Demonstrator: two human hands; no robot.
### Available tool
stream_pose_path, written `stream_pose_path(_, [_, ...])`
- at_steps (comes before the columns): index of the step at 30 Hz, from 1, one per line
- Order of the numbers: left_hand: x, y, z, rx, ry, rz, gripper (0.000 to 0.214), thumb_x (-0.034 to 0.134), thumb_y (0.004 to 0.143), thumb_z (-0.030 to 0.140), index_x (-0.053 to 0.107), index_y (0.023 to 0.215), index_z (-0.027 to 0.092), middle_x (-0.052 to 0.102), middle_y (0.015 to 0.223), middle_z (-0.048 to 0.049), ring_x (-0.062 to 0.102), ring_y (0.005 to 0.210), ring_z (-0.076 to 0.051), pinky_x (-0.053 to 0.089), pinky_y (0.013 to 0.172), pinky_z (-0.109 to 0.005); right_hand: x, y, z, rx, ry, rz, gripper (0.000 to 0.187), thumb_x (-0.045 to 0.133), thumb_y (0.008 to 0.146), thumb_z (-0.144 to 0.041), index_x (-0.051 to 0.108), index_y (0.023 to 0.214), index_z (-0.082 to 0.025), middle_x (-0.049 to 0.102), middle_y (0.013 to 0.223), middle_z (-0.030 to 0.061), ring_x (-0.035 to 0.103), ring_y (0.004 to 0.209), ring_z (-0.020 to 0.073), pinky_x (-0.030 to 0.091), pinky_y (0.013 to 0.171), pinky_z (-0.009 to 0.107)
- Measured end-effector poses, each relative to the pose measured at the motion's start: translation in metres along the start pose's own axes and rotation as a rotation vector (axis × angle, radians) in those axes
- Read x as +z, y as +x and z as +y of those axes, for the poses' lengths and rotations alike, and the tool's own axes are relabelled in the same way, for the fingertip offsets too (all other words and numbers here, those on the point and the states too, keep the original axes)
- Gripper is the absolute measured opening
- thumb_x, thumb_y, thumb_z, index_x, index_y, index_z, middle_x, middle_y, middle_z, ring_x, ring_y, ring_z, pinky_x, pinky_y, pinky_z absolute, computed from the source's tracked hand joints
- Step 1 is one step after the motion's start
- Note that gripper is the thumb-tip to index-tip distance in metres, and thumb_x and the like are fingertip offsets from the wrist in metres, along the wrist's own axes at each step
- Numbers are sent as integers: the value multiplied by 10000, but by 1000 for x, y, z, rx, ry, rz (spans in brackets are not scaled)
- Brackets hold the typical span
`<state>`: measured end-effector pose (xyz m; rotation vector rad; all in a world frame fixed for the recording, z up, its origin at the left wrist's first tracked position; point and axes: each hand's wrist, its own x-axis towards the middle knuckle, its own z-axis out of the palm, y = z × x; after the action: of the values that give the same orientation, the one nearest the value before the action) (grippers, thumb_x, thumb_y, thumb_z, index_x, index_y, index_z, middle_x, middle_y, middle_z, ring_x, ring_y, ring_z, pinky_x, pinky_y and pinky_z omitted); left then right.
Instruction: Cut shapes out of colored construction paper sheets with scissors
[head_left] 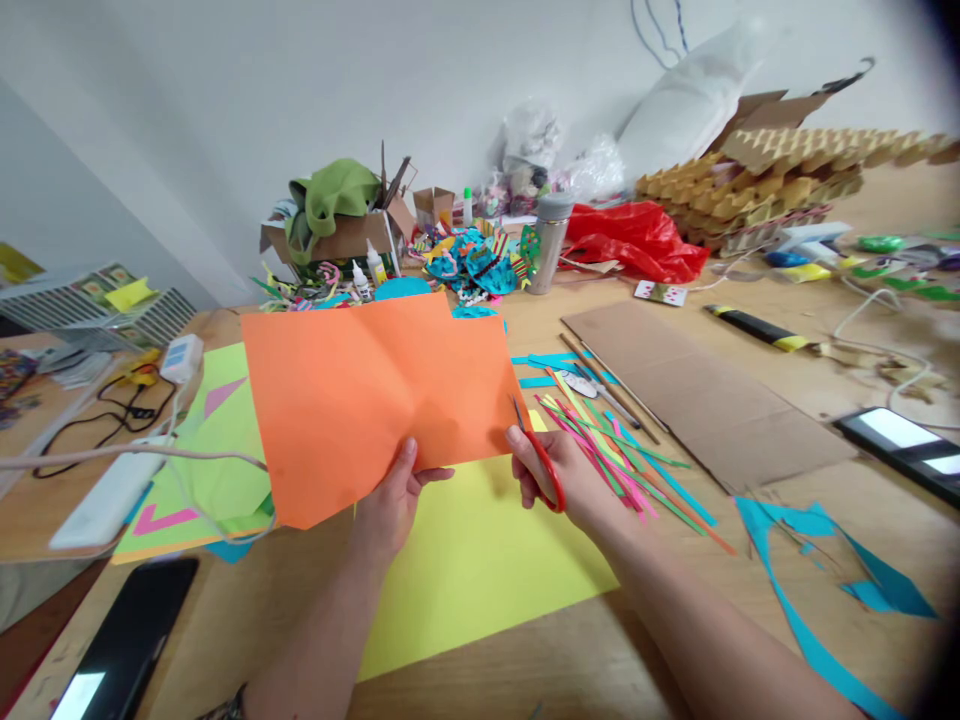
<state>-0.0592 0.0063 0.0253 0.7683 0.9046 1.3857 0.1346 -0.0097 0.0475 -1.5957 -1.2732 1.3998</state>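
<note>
An orange paper sheet is held up above the table, with a notch at its top right corner. My left hand grips its lower edge, thumb in front and fingers mostly behind. In my right hand is a pair of red-handled scissors, its blades pointing up beside the sheet's right edge. My right fingers are closed round the handles close to the sheet's lower right corner. Beneath both hands a yellow paper sheet lies flat on the table.
Colourful paper strips lie right of my hands, beside a cardboard piece. Blue paper scraps are at the right front. A black phone lies at the left front. Farther back stand a steel tumbler and glue bottles.
</note>
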Motion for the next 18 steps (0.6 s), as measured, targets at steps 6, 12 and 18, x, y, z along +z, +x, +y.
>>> stream_pose_path(6, [-1, 0, -1, -5, -6, -16, 555, 699, 760, 252, 493, 1265, 354, 545, 1326, -5, 623, 1026, -228, 615, 606, -324, 2, 0, 0, -3, 22, 21, 584, 439, 807, -680, 504, 529, -170, 512, 342, 0, 407, 285, 59, 284, 353, 172])
stream_pose_path(12, [-1, 0, -1, -6, -5, 3, 576, 713, 747, 254, 489, 1269, 350, 553, 1317, -12, 626, 1015, -238, 614, 594, -325, 2, 1, 4, 0, 31, 27, 572, 456, 803, -674, 480, 517, -178, 494, 323, -6, 430, 281, 73, 277, 342, 174])
stream_pose_path(18, [-2, 1, -2, -15, -1, 0, 561, 697, 762, 259, 486, 1275, 344, 510, 1357, -12, 616, 1013, -229, 616, 595, -331, 0, 2, 4, -17, 20, -1, 551, 487, 800, -653, 526, 544, -167, 545, 355, 14, 386, 281, 53, 290, 348, 170])
